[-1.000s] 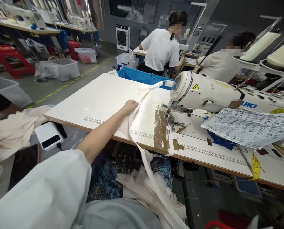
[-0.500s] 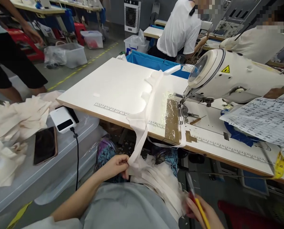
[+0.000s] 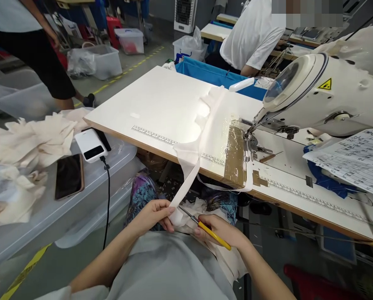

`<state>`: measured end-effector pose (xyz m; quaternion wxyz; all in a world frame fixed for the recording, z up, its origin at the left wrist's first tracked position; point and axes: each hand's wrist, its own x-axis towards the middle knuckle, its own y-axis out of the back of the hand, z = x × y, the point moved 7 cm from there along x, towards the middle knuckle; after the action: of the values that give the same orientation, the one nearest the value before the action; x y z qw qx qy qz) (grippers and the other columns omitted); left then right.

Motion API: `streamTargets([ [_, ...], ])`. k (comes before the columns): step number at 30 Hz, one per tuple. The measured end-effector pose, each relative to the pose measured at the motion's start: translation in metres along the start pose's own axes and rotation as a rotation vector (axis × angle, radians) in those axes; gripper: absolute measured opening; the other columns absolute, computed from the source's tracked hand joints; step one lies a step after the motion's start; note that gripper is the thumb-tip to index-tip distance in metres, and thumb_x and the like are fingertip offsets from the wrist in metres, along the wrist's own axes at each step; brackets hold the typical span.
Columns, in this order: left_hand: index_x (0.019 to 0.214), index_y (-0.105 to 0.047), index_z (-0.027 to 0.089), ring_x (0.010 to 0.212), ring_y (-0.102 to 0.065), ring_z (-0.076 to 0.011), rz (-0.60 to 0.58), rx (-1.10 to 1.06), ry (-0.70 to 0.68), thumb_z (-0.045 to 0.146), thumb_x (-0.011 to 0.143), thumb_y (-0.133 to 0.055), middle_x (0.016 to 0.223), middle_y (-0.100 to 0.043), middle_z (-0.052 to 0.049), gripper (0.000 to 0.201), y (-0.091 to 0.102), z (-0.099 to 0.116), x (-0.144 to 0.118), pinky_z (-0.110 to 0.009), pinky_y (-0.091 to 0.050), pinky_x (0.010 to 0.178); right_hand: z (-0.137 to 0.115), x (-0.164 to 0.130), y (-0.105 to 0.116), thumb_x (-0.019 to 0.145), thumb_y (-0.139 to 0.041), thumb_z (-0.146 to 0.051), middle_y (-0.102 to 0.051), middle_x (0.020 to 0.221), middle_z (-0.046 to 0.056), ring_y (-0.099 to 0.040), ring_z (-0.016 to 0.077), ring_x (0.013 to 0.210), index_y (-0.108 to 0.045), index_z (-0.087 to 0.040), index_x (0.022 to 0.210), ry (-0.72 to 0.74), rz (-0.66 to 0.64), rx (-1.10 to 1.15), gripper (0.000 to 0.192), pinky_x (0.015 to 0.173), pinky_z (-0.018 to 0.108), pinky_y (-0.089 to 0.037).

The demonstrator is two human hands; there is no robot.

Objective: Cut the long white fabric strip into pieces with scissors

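My left hand (image 3: 157, 213) is closed, pinching the edge of a pale fabric strip (image 3: 186, 183) just above my lap. That strip runs up over the table edge and lies along the tabletop. Held in my right hand (image 3: 219, 229) is a yellow-handled seam ripper (image 3: 214, 235), its thin metal tip pointing up-left at the cloth beside my left fingers. Whether the tip touches the cloth I cannot tell. More pale fabric (image 3: 228, 260) lies bunched on my lap, partly under my right hand and forearm.
A sewing machine (image 3: 333, 93) stands on the white table (image 3: 161, 96) at right, near printed sheets (image 3: 355, 160). On the plastic bin (image 3: 92, 183) at left lie a phone (image 3: 69, 176), a power bank (image 3: 91, 145) and cut fabric (image 3: 33, 141). Other people are beyond the table and at far left.
My right hand has brought the seam ripper from the lower right up and left to the cloth by my left hand. My left hand keeps its pinch. The view has shifted slightly.
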<state>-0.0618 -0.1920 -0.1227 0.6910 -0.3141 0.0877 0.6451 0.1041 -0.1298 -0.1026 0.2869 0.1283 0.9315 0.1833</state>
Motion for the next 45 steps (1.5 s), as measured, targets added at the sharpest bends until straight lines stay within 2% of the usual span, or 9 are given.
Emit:
streamTargets([
  [11, 0.079, -0.059, 0.013, 0.055, -0.069, -0.0173, -0.017, -0.010, -0.011, 0.057, 0.074, -0.069, 0.060, -0.070, -0.006, 0.045, -0.002, -0.001, 0.002, -0.020, -0.049, 0.050, -0.010, 0.004, 0.002, 0.086, -0.045, -0.064, -0.042, 0.059, -0.004, -0.034, 0.0106, 0.055, -0.045, -0.019, 0.065, 0.000, 0.093, -0.236, 0.049, 0.052, 0.024, -0.024],
  [17, 0.077, -0.060, 0.013, 0.053, -0.068, -0.0166, 0.002, -0.011, -0.013, 0.056, 0.074, -0.070, 0.058, -0.069, -0.006, 0.045, 0.000, 0.000, 0.000, -0.020, -0.049, 0.050, -0.017, 0.004, 0.008, 0.086, -0.043, -0.067, -0.044, 0.057, -0.002, -0.031, 0.0114, 0.053, -0.046, -0.020, 0.065, -0.039, 0.191, -0.448, 0.052, 0.051, 0.025, -0.019],
  [22, 0.074, -0.061, 0.013, 0.052, -0.067, -0.0153, -0.012, 0.008, -0.005, 0.055, 0.074, -0.070, 0.055, -0.069, -0.005, 0.044, 0.001, 0.003, 0.000, -0.019, -0.048, 0.051, -0.016, 0.004, 0.008, 0.084, -0.041, -0.072, -0.044, 0.054, -0.001, -0.034, 0.0113, 0.050, -0.043, -0.020, 0.060, -0.084, 0.207, -0.451, 0.057, 0.050, 0.025, -0.018],
  [31, 0.071, -0.058, 0.013, 0.049, -0.065, -0.0157, -0.003, 0.022, 0.014, 0.057, 0.070, -0.071, 0.053, -0.067, -0.005, 0.046, 0.000, 0.005, 0.001, -0.019, -0.044, 0.048, -0.021, 0.012, 0.011, 0.085, -0.046, -0.068, -0.055, 0.059, 0.002, -0.048, 0.0149, 0.053, -0.051, -0.020, 0.067, -0.076, 0.221, -0.549, 0.052, 0.050, 0.026, -0.017],
  [36, 0.078, -0.059, 0.013, 0.053, -0.065, -0.0166, -0.038, 0.119, 0.019, 0.058, 0.078, -0.062, 0.059, -0.068, -0.006, 0.045, 0.003, 0.003, 0.001, -0.023, -0.045, 0.053, -0.018, 0.015, 0.009, 0.085, -0.050, -0.062, -0.054, 0.057, 0.002, -0.046, 0.0138, 0.052, -0.048, -0.020, 0.061, -0.085, 0.218, -0.471, 0.049, 0.050, 0.026, -0.019],
  [39, 0.107, -0.061, 0.015, 0.064, -0.064, -0.0163, 0.049, 0.364, -0.099, 0.052, 0.080, -0.062, 0.088, -0.071, -0.008, 0.045, 0.021, 0.020, 0.003, -0.026, -0.048, 0.060, -0.011, 0.008, 0.007, 0.084, -0.052, -0.057, -0.053, 0.057, 0.001, -0.045, 0.0135, 0.053, -0.044, -0.020, 0.061, -0.083, 0.259, -0.410, 0.044, 0.051, 0.025, -0.020],
  [42, 0.126, -0.055, 0.022, 0.093, -0.060, -0.0218, 0.386, 0.661, -0.387, 0.045, 0.084, -0.059, 0.115, -0.062, -0.010, 0.048, 0.044, 0.062, 0.004, -0.032, -0.049, 0.080, -0.001, -0.001, -0.002, 0.081, -0.054, -0.053, -0.052, 0.059, 0.000, -0.044, 0.0133, 0.055, -0.038, -0.021, 0.061, -0.082, 0.276, -0.304, 0.041, 0.052, 0.024, -0.022],
  [43, 0.126, -0.055, 0.022, 0.104, -0.056, -0.0245, 0.464, 0.737, -0.491, 0.044, 0.085, -0.058, 0.119, -0.059, -0.011, 0.046, 0.045, 0.076, 0.004, -0.036, -0.046, 0.088, 0.004, -0.004, -0.005, 0.080, -0.055, -0.053, -0.052, 0.059, 0.000, -0.044, 0.0134, 0.055, -0.036, -0.021, 0.061, -0.089, 0.280, -0.267, 0.041, 0.052, 0.024, -0.023],
  [45, 0.122, -0.058, 0.020, 0.117, -0.047, -0.0277, 0.491, 0.832, -0.666, 0.042, 0.085, -0.058, 0.123, -0.055, -0.013, 0.042, 0.034, 0.097, 0.011, -0.040, -0.039, 0.100, 0.013, -0.009, -0.012, 0.078, -0.056, -0.053, -0.052, 0.060, -0.001, -0.045, 0.0142, 0.057, -0.036, -0.021, 0.063, -0.097, 0.295, -0.191, 0.040, 0.052, 0.024, -0.028],
])
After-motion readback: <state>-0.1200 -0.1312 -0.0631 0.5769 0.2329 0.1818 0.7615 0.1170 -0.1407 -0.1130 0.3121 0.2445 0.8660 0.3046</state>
